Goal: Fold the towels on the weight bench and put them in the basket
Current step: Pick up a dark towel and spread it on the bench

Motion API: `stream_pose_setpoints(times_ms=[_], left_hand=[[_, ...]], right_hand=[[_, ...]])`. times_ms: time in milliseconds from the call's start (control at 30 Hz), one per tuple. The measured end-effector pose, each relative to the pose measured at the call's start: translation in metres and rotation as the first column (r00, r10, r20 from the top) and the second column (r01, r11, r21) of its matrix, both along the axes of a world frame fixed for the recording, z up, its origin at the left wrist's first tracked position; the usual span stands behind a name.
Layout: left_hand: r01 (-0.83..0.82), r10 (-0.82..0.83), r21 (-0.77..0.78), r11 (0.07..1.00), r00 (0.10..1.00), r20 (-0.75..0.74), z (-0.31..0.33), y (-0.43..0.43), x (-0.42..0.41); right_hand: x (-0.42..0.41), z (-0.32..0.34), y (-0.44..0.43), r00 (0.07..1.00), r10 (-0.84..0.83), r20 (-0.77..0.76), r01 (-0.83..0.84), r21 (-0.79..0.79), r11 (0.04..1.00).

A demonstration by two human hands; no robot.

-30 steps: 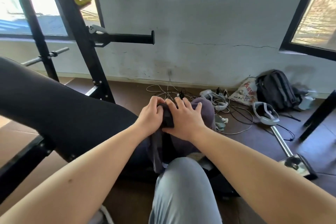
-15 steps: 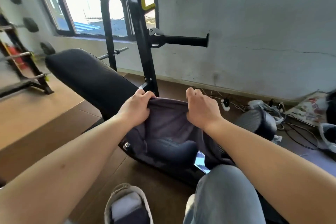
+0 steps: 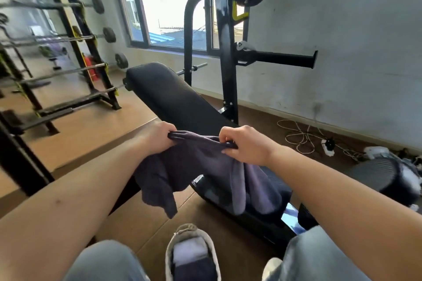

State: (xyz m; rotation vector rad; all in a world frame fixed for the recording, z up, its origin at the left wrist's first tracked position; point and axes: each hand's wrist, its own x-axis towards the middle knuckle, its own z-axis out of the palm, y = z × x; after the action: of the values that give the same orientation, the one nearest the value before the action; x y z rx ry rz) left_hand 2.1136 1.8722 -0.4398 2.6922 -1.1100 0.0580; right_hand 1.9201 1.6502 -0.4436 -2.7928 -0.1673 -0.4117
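A dark purple-grey towel (image 3: 201,166) hangs lifted over the near end of the black padded weight bench (image 3: 169,98). My left hand (image 3: 157,137) grips its top edge at the left. The right end of that edge is pinched by my right hand (image 3: 246,146). The towel sags between the two hands, one loose part dangling at the left toward the floor, the other draping over the bench's lower seat. At the bottom edge, between my knees, stands a grey basket (image 3: 191,255) with a folded dark and white cloth in it.
The bench's black upright rack (image 3: 226,57) with a barbell plate rises behind the towel. A barbell rack (image 3: 75,57) fills the left. White cables and a power strip (image 3: 326,143) lie on the floor at right, beside a black padded roller (image 3: 379,178).
The towel went from bunched under both hands to held by its top edge and lifted higher. The view swung left, bringing the bench, window and barbell rack into sight.
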Motion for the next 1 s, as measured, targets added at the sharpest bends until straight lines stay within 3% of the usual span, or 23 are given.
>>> stream_pose_setpoints(times_ms=[100, 200, 267, 400, 500, 667, 767, 900, 1000], left_hand=[[-0.015, 0.002, -0.062, 0.998, 0.98, -0.201, -0.002, 0.022, 0.0], [0.046, -0.078, -0.13, 0.99, 0.963, -0.258, -0.008, 0.036, 0.001], [0.101, -0.127, -0.119, 0.988, 0.963, -0.24, -0.01, 0.043, 0.003], [0.152, -0.143, 0.05, 0.987, 0.979, -0.146, -0.013, 0.051, 0.01], [0.109, -0.106, 0.023, 0.994, 0.99, -0.095, -0.017, 0.055, 0.019], [-0.114, 0.116, -0.075, 0.991, 0.993, 0.024, -0.005, 0.053, 0.025], [-0.28, 0.282, -0.04, 0.959, 0.957, 0.072, -0.004, 0.046, 0.028], [-0.522, 0.524, -0.042, 0.852, 0.846, 0.101, -0.009, 0.044, 0.035], [-0.636, 0.64, -0.099, 0.765, 0.769, 0.003, -0.012, 0.051, 0.046]], right_hand=[[0.014, -0.013, 0.008, 0.996, -0.046, -0.082, 0.053, 0.078, 0.996], [0.023, -0.024, 0.011, 0.984, -0.131, -0.123, 0.139, 0.054, 0.989], [0.025, -0.027, 0.012, 0.959, -0.199, -0.203, 0.199, -0.021, 0.98], [0.023, -0.028, 0.009, 0.876, -0.343, -0.34, 0.284, -0.211, 0.935], [0.019, -0.028, 0.005, 0.826, -0.432, -0.362, 0.362, -0.247, 0.899], [0.019, -0.028, -0.003, 0.778, -0.531, -0.337, 0.471, -0.246, 0.847], [0.024, -0.03, -0.009, 0.752, -0.554, -0.358, 0.521, -0.192, 0.832], [0.035, -0.039, -0.021, 0.739, -0.548, -0.393, 0.607, 0.034, 0.794], [0.041, -0.043, -0.029, 0.752, -0.565, -0.339, 0.639, 0.164, 0.752]])
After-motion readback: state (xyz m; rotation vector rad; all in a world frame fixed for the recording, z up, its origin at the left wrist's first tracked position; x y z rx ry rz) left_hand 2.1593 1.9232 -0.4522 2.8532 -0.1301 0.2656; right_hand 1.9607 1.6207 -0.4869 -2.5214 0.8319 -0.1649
